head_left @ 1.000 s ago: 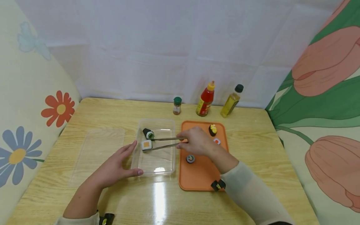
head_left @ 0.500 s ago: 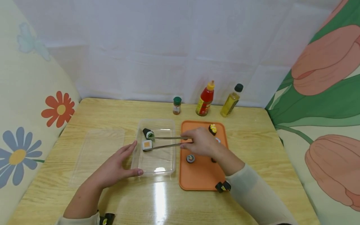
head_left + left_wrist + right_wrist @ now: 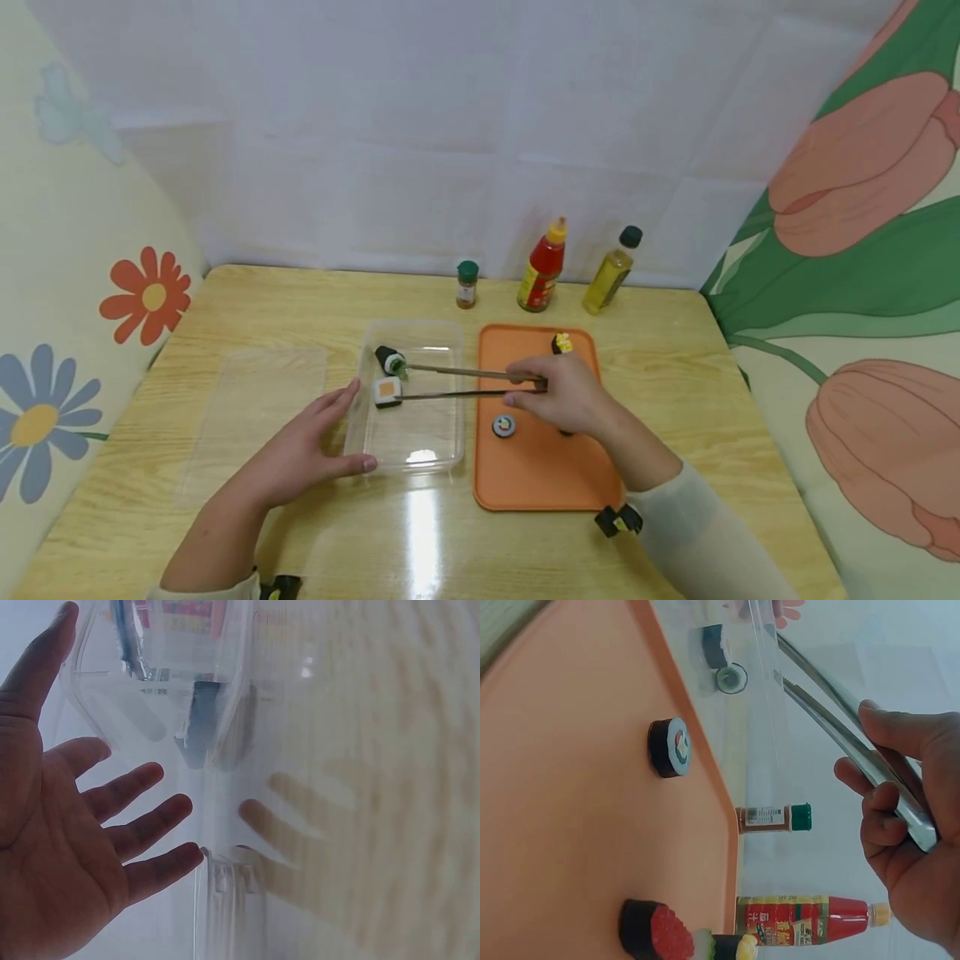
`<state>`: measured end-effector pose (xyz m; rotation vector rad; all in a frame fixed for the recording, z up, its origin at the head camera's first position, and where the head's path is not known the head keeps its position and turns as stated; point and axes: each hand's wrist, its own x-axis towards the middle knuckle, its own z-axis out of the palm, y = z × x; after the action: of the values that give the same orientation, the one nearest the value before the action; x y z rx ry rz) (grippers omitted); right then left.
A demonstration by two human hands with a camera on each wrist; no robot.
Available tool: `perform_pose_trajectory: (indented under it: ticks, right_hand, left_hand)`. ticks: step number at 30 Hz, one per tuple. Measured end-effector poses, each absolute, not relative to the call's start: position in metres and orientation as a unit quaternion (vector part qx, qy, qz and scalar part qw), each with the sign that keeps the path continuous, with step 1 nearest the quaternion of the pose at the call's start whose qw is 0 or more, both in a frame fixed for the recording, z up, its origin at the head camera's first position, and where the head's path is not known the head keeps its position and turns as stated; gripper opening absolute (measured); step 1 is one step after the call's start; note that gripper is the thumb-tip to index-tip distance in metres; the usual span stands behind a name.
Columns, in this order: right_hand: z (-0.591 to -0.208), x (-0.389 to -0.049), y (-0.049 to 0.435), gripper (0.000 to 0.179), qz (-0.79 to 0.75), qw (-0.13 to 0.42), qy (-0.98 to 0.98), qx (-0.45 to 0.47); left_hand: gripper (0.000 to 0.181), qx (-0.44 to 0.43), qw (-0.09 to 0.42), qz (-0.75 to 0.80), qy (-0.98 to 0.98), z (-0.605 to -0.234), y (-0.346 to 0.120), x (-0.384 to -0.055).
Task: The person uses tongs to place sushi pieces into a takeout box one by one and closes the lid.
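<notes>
In the head view my right hand (image 3: 566, 396) holds metal tongs (image 3: 465, 372), their two arms spread apart. The tips overlap two toy sushi pieces in a clear plastic box (image 3: 420, 437): a black cone-shaped hand roll (image 3: 387, 359) and a square white roll (image 3: 387, 391) with an orange centre. The right wrist view shows thumb and fingers around the tongs (image 3: 832, 733). My left hand (image 3: 311, 446) lies at the box's left side, thumb near its front corner and fingertips at the wall. Those fingers are spread and fairly straight in the left wrist view.
Right of the box, an orange tray (image 3: 517, 483) bears a round roll (image 3: 504, 426), a yellow-topped piece (image 3: 562, 343) and a red-topped piece (image 3: 656, 930). Behind stand a spice jar (image 3: 467, 285), a red sauce bottle (image 3: 542, 271) and an oil bottle (image 3: 609, 273). A clear lid (image 3: 251, 417) lies left.
My right hand has moved right over the tray, and more of the tongs' length shows. The tips stay near the two sushi pieces. My left hand keeps its place at the box.
</notes>
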<state>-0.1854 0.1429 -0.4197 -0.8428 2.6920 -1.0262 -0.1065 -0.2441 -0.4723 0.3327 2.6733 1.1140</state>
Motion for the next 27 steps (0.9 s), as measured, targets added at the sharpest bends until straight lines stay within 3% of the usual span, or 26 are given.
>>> perform_pose_trajectory:
  ticks: [27]
  right_hand:
    - [-0.436,-0.160,0.197,0.034,-0.385,0.003,0.885,-0.262]
  left_hand:
    - [0.117,0.112,0.107,0.377,0.913,-0.472,-0.244,-0.105]
